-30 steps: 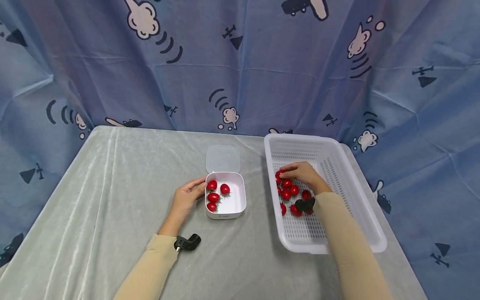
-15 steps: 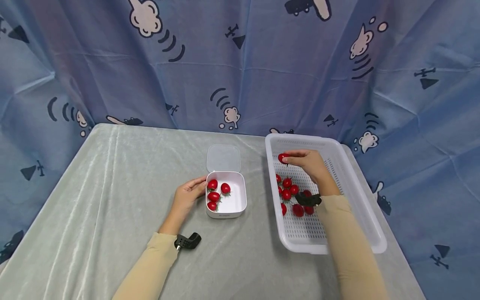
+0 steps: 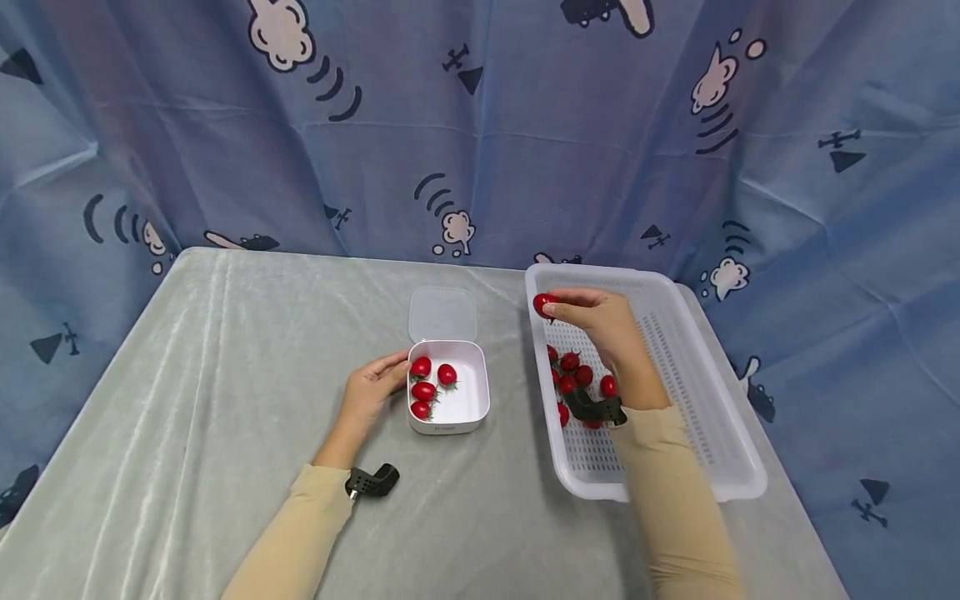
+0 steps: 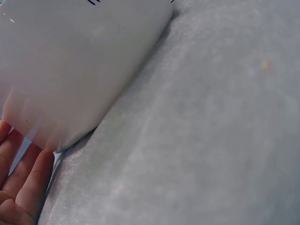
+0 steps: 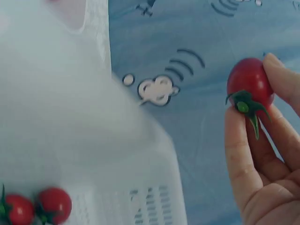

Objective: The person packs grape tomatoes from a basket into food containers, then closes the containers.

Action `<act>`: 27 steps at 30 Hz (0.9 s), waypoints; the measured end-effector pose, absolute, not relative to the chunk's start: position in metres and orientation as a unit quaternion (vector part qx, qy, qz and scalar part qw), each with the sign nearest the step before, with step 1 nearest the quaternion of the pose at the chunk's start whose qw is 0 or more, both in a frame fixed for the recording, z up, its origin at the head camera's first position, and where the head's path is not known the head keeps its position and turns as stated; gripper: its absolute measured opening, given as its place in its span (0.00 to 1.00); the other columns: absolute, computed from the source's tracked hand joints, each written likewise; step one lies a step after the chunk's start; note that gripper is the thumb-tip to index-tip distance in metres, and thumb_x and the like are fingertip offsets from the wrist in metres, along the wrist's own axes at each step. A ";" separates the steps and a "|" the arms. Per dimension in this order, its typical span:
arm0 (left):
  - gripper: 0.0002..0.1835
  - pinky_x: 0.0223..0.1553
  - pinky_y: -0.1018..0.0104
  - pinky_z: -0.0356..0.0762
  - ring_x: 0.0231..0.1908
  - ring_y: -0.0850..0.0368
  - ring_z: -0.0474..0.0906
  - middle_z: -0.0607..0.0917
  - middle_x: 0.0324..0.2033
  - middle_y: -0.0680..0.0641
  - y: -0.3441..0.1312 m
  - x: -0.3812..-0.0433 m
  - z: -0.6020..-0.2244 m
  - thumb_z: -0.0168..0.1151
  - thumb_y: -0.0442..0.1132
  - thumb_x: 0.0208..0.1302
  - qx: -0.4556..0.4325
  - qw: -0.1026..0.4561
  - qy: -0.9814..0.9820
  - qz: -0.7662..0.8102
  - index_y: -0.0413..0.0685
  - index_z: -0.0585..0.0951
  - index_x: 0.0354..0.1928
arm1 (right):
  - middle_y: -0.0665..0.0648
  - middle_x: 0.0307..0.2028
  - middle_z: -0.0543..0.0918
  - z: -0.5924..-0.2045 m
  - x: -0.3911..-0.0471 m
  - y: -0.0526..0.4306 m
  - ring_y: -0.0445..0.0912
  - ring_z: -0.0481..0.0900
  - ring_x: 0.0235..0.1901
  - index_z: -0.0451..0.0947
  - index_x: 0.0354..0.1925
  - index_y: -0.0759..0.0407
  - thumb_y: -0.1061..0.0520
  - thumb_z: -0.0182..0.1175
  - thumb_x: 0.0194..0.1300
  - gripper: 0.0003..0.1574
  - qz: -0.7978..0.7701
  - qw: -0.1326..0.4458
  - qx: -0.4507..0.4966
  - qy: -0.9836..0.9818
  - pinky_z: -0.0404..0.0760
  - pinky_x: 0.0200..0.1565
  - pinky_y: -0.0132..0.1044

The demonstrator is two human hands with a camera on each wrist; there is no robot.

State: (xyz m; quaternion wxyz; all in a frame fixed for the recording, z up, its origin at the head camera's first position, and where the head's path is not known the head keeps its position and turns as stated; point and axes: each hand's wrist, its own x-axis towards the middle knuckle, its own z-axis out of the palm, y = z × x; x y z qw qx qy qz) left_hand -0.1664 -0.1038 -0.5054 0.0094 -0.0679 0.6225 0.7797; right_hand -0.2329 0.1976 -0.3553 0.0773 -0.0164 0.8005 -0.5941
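My right hand (image 3: 602, 323) holds a red cherry tomato (image 3: 542, 305) over the far left part of the white plastic basket (image 3: 716, 400). In the right wrist view, thumb and fingertips pinch this cherry tomato (image 5: 250, 79), its green calyx turned toward the camera. Several more cherry tomatoes (image 3: 584, 376) lie in the basket below, partly hidden by the wrist camera. At the left side of a small white box (image 3: 471, 404), my left hand (image 3: 367, 392) rests its extended fingers against the wall. Several cherry tomatoes (image 3: 423, 391) are inside that box, mostly along its left side.
Behind the box lies its translucent lid (image 3: 442, 313), flat on the grey tablecloth (image 3: 247, 400). The basket stands near the table's right edge. A blue patterned curtain (image 3: 390, 125) hangs behind the table.
My right hand has lifted a cherry tomato off the group in the basket and carried it up toward the far left rim. The left hand has stayed at the box.
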 end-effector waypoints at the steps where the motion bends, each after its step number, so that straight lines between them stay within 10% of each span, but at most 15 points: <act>1: 0.20 0.42 0.73 0.80 0.37 0.63 0.83 0.80 0.48 0.32 -0.104 -0.166 -0.505 0.63 0.37 0.60 -0.070 0.011 0.621 0.781 0.33 0.77 0.52 | 0.41 0.31 0.85 -0.354 -0.232 0.194 0.40 0.80 0.40 0.82 0.45 0.59 0.50 0.70 0.52 0.23 -0.597 0.079 -0.015 0.799 0.75 0.51 0.34; 16: 0.21 0.44 0.73 0.80 0.38 0.64 0.83 0.82 0.47 0.35 -0.105 -0.168 -0.511 0.64 0.42 0.59 -0.070 0.006 0.633 0.771 0.36 0.79 0.52 | 0.46 0.34 0.85 -0.330 -0.191 0.150 0.44 0.75 0.48 0.82 0.45 0.58 0.46 0.73 0.46 0.29 -0.605 0.025 0.056 0.794 0.73 0.53 0.41; 27: 0.20 0.43 0.72 0.80 0.37 0.63 0.83 0.81 0.47 0.33 -0.105 -0.169 -0.513 0.63 0.38 0.60 -0.061 0.000 0.619 0.783 0.33 0.78 0.52 | 0.48 0.32 0.86 -0.334 -0.182 0.112 0.41 0.82 0.35 0.83 0.43 0.61 0.55 0.73 0.47 0.23 -0.635 -0.003 0.022 0.772 0.79 0.41 0.32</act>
